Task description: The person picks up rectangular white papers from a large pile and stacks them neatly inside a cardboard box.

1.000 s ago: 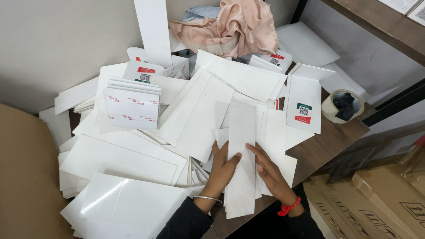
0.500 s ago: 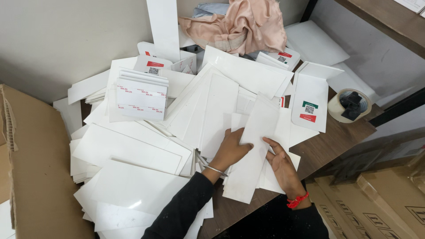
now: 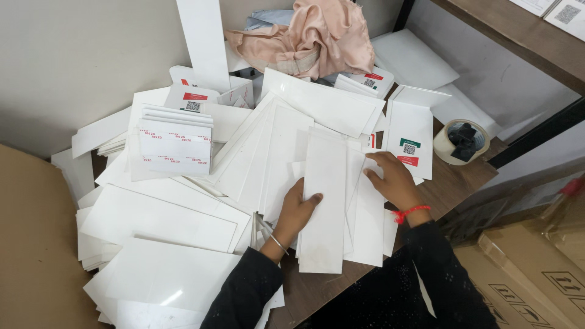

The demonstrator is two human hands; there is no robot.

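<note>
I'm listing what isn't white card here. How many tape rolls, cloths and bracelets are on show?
Tape roll: 1
Pink cloth: 1
Bracelets: 2, silver by the left hand, red by the right hand
Total: 4

Your left hand [image 3: 298,210] lies at lower centre of the frame, on the left edge of a long card strip [image 3: 323,201] that runs up and down on top of the spread of flat sheets [image 3: 164,213]. Your right hand [image 3: 393,180] rests to the strip's right, on the sheets beneath it. A stack of cards [image 3: 173,143] sits at upper left of the spread. A tape roll [image 3: 460,141] stands on the table [image 3: 451,186] at right. Crumpled cloth [image 3: 311,39] lies at top centre, behind everything.
</note>
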